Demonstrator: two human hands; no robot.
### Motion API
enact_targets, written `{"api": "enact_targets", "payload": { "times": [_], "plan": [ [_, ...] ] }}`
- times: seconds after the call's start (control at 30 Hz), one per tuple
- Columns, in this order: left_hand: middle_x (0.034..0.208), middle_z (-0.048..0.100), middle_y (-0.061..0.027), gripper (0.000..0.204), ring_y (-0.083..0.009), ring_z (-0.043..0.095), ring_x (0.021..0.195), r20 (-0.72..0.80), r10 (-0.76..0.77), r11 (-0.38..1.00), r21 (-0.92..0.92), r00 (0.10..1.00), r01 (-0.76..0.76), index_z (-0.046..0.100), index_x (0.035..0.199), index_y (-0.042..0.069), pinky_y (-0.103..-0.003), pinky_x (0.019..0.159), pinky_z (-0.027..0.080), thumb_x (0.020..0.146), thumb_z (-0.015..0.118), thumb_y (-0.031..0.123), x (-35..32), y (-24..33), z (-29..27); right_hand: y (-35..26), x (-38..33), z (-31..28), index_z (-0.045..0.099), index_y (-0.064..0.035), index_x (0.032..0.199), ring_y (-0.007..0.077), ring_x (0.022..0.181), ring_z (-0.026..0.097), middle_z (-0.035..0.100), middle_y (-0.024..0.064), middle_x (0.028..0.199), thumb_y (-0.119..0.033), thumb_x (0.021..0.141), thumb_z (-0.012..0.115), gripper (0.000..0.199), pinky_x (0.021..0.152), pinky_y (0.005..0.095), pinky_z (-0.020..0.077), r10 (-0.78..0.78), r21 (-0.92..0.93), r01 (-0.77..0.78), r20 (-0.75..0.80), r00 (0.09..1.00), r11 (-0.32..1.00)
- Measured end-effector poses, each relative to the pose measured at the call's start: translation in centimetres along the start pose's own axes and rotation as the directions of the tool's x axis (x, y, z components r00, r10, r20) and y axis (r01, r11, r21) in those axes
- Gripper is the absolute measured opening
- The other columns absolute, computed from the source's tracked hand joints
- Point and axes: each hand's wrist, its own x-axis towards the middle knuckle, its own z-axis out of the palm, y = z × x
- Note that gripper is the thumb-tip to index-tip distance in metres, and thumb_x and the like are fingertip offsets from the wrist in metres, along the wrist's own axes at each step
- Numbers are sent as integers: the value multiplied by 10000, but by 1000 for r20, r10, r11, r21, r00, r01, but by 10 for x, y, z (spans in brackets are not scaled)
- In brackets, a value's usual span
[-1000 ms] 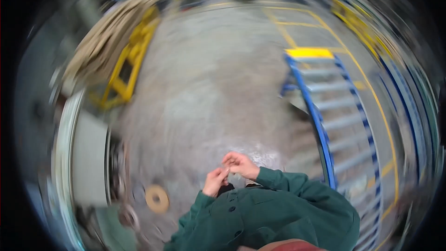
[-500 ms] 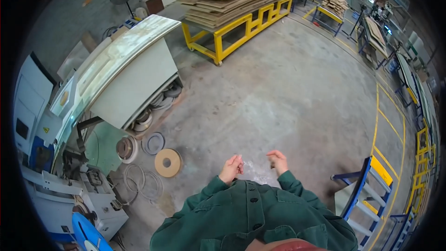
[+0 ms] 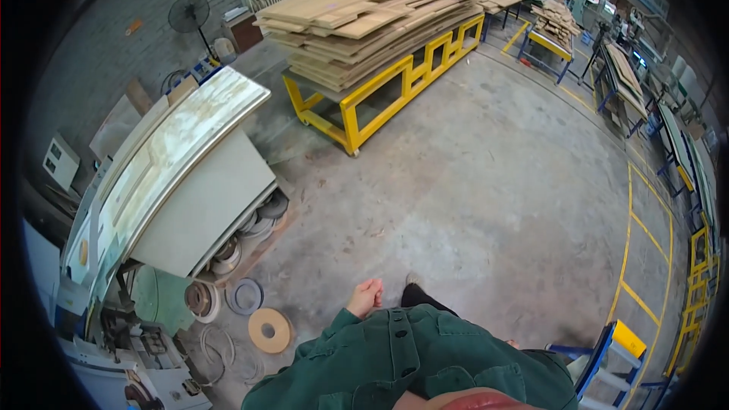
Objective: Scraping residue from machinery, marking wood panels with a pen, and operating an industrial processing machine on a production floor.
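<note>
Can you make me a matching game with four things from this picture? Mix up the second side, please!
Things:
1. left hand
2. stack of boards
3. tan ring
4. round fan

Clues:
A. lying flat on the grey floor
B. near the brick wall
C. fingers curled in
D. resting on a yellow frame

Right pairs: 1-C, 2-D, 3-A, 4-B.
</note>
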Motion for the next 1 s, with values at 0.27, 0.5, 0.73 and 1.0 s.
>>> {"api": "enact_targets", "payload": {
  "times": [0.27, 0.5, 0.73, 1.0],
  "plan": [
    [557, 445, 31, 253, -69, 429, 478, -142, 142, 989, -12, 980, -145, 518, 724, 76, -211, 460, 381, 874, 494, 279, 112, 133, 23, -408, 203, 20, 606, -75, 908, 352, 944, 508, 564, 202, 971, -263, 731, 482, 286, 795, 419, 404, -360, 49, 357, 172, 917, 933],
    [546, 441, 21, 279, -74, 436, 481, -330, 115, 979, -123, 937, -163, 497, 694, 77, -208, 466, 393, 876, 485, 287, 184, 194, -24, -689, 244, 34, 569, -83, 768, 317, 836, 525, 577, 153, 816, -191, 771, 424, 181, 731, 388, 415, -676, 384, 614, 40, 735, 690],
    [531, 406, 11, 352, -91, 391, 458, -369, 159, 968, -127, 916, -219, 451, 628, 78, -234, 448, 351, 881, 471, 323, 288, 296, -92, -686, 259, 147, 620, -94, 821, 315, 823, 570, 608, 158, 816, -177, 755, 495, 164, 727, 366, 439, -366, 204, 340, 103, 925, 918],
    [521, 418, 16, 393, -70, 384, 462, -252, 330, 943, 140, 910, -303, 442, 576, 77, -209, 456, 328, 877, 483, 327, 400, 433, -153, -731, 289, 140, 637, -108, 867, 219, 727, 590, 622, 126, 791, -128, 701, 563, 182, 682, 332, 473, -117, 41, 110, 279, 953, 993]
  ]
}}
